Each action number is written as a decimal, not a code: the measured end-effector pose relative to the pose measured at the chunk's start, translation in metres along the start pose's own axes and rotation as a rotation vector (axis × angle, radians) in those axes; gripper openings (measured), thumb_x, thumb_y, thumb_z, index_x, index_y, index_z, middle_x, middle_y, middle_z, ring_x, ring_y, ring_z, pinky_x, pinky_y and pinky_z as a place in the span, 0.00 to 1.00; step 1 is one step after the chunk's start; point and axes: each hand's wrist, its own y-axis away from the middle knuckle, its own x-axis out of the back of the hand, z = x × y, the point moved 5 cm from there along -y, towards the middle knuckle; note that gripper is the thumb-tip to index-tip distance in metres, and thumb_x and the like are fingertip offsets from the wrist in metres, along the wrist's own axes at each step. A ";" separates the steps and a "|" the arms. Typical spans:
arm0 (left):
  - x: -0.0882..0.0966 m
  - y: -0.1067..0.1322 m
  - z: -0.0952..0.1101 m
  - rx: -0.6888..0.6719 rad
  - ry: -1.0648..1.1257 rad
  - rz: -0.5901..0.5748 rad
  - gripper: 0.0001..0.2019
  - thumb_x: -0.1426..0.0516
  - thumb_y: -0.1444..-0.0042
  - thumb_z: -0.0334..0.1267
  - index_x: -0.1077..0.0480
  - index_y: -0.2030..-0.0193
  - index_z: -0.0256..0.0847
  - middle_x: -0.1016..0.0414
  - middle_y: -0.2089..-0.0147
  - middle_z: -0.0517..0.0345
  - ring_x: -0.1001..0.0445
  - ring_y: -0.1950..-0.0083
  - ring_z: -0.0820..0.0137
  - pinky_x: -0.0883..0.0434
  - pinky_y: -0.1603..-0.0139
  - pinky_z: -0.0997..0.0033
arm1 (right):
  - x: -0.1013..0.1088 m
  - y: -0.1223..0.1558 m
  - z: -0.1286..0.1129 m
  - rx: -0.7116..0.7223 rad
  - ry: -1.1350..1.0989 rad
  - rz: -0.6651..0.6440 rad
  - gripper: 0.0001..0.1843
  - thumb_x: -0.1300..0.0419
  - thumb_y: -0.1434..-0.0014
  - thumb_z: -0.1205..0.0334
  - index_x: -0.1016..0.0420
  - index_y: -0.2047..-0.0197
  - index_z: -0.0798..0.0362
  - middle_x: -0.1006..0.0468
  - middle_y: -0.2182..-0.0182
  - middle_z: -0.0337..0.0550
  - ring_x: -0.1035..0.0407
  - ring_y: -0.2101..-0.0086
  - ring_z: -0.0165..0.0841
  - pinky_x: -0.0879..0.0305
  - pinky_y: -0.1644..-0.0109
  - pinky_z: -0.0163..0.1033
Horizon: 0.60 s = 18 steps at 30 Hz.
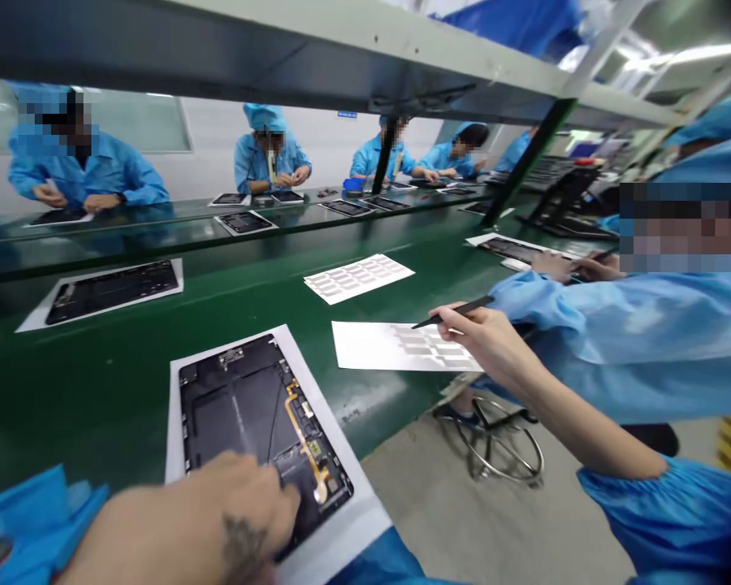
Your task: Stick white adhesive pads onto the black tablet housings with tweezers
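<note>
My right hand (pixel 478 333) pinches black tweezers (pixel 454 312), their tip pointing left over a white sheet of grey adhesive pieces (pixel 365 345). The left part of that sheet is bare. At the bottom, my left hand (pixel 219 508) is over the lower part of an opened tablet housing (pixel 231 406). It is blurred, its back faces me, and its fingertips are hidden, so what they hold cannot be told. The dark housing, with an orange flex cable (pixel 301 431) along its right side, lies on white paper (pixel 359 520) that reaches past the table edge.
A second sheet of grey pieces (pixel 359 278) lies farther back on the green table (pixel 237 301). Another tablet housing (pixel 115 290) is at the left. A co-worker's sleeve (pixel 585 317) is close by my right hand. A shelf beam (pixel 341 57) crosses overhead; a stool (pixel 493 443) stands below.
</note>
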 end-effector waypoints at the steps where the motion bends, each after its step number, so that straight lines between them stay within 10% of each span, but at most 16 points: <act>1: 0.007 -0.021 -0.002 -0.046 -0.036 0.008 0.09 0.47 0.36 0.40 0.28 0.53 0.45 0.26 0.64 0.57 0.29 0.66 0.65 0.31 0.64 0.68 | 0.003 0.001 0.003 0.003 -0.020 0.016 0.22 0.25 0.61 0.41 0.20 0.73 0.51 0.27 0.80 0.38 0.32 0.74 0.31 0.31 0.67 0.36; 5: 0.023 -0.130 -0.003 -0.251 -0.093 0.136 0.16 0.52 0.30 0.45 0.32 0.45 0.38 0.29 0.43 0.46 0.30 0.43 0.59 0.33 0.42 0.60 | 0.000 0.001 0.005 0.017 -0.122 0.045 0.23 0.27 0.58 0.41 0.19 0.68 0.51 0.25 0.77 0.38 0.31 0.72 0.30 0.30 0.65 0.36; 8: 0.006 -0.190 -0.010 -0.292 -0.057 0.121 0.28 0.52 0.31 0.52 0.46 0.30 0.40 0.50 0.26 0.45 0.52 0.26 0.50 0.47 0.30 0.45 | -0.004 0.001 0.001 0.048 -0.128 0.032 0.24 0.29 0.55 0.39 0.20 0.65 0.50 0.21 0.71 0.41 0.26 0.67 0.34 0.29 0.61 0.38; 12: -0.011 -0.193 -0.041 -0.281 0.066 0.066 0.27 0.58 0.29 0.51 0.53 0.27 0.47 0.57 0.24 0.52 0.59 0.24 0.50 0.56 0.29 0.39 | 0.004 0.004 0.002 0.012 -0.048 -0.018 0.25 0.32 0.52 0.38 0.22 0.63 0.51 0.18 0.68 0.45 0.23 0.61 0.40 0.28 0.54 0.44; 18: 0.013 -0.167 -0.065 -0.338 0.017 0.174 0.21 0.58 0.28 0.47 0.37 0.35 0.43 0.40 0.31 0.47 0.47 0.28 0.58 0.50 0.28 0.49 | 0.003 0.006 0.010 -0.020 0.194 -0.133 0.25 0.36 0.49 0.34 0.21 0.64 0.48 0.16 0.64 0.48 0.24 0.60 0.44 0.29 0.54 0.48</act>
